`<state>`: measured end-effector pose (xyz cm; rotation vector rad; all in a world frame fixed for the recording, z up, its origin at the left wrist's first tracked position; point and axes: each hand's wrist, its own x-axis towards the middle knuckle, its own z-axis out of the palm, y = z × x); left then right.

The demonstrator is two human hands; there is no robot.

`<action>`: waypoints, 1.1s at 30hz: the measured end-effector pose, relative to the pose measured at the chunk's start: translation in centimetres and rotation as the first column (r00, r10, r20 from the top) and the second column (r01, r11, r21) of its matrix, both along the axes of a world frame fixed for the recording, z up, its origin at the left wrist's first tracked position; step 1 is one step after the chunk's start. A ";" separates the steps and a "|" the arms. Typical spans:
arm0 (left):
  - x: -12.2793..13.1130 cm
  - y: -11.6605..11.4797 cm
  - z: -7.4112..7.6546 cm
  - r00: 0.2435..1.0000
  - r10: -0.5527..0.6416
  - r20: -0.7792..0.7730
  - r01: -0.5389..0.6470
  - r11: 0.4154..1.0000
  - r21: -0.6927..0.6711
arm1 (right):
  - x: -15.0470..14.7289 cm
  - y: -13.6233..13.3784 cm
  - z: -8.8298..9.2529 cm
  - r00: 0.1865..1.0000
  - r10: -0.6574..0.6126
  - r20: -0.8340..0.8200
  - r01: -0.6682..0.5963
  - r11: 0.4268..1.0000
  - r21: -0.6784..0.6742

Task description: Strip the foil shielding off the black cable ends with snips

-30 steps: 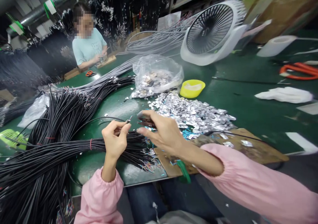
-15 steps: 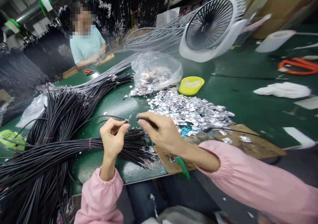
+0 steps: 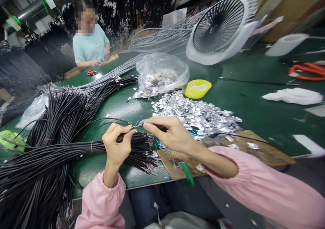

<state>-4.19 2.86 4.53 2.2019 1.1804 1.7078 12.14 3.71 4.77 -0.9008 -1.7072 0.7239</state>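
Observation:
My left hand (image 3: 118,142) is closed in a pinch round the stripped end of a black cable (image 3: 109,118), which runs in from the left. Thin coloured wires (image 3: 137,124) stick out of that end toward the right. Thumb and forefinger of my right hand (image 3: 174,134) are pinched on the tips of these wires; the fingertips look greyish. Below my hands lies a tied bundle of black cables (image 3: 76,149), its stripped coloured ends fanned out to the right. Beyond my right hand spreads a pile of silvery foil scraps (image 3: 200,112).
A clear bag of scraps (image 3: 162,71), a yellow dish (image 3: 198,89) and a white fan (image 3: 218,29) stand behind the pile. A wooden board (image 3: 264,147) lies at the front edge. Orange-handled scissors (image 3: 307,70) are at right. Across the table sits a person (image 3: 91,46).
My right hand has closed in on the cable end, and its fingertips now meet the wires, which were apart from them before. The view has shifted slightly.

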 end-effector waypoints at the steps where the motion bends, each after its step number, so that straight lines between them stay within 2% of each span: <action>1: 0.0 0.0 0.0 1.000 0.009 -0.013 -0.009 1.000 0.008 | 0.0 0.0 0.1 1.000 0.002 0.004 -0.002 1.000 -0.005; 10: 0.3 -0.1 -0.3 0.990 0.098 -0.098 -0.088 0.991 0.103 | 0.3 0.0 0.1 1.000 0.020 0.015 -0.020 0.998 -0.055; 13: 0.4 -0.2 -0.2 0.987 0.115 -0.114 -0.105 0.990 0.089 | 0.3 0.0 0.0 1.000 -0.001 0.009 0.001 0.999 -0.054; 16: 0.4 -0.3 -0.4 0.988 0.135 -0.079 -0.136 0.991 -0.010 | 0.1 0.0 -0.2 0.999 -0.049 0.009 0.049 0.998 -0.027; 19: 0.3 -0.3 -0.6 0.992 0.124 -0.018 -0.126 0.984 -0.125 | -0.1 0.0 -0.4 0.991 -0.130 0.035 0.127 0.990 0.067; 22: 0.3 -0.2 -0.6 0.998 0.058 0.024 -0.050 0.963 -0.264 | -0.3 -0.1 -0.6 0.976 -0.203 0.079 0.187 0.967 0.174; 26: 0.1 -0.2 0.1 0.989 -0.048 0.140 0.108 0.880 -0.463 | -0.4 -0.2 -0.8 0.970 -0.221 0.101 0.195 0.956 0.220; 28: 0.0 -0.1 0.5 0.972 -0.102 0.210 0.201 0.822 -0.533 | -0.4 -0.2 -0.9 0.977 -0.201 0.075 0.186 0.967 0.172; 30: -0.1 -0.1 0.7 0.955 -0.119 0.270 0.257 0.784 -0.565 | -0.3 0.0 -0.8 0.983 -0.181 0.015 0.180 0.982 0.058; 33: 0.2 0.0 0.5 0.949 -0.069 0.309 0.241 0.791 -0.563 | -0.4 0.3 -0.6 0.988 -0.125 -0.092 0.113 0.985 -0.129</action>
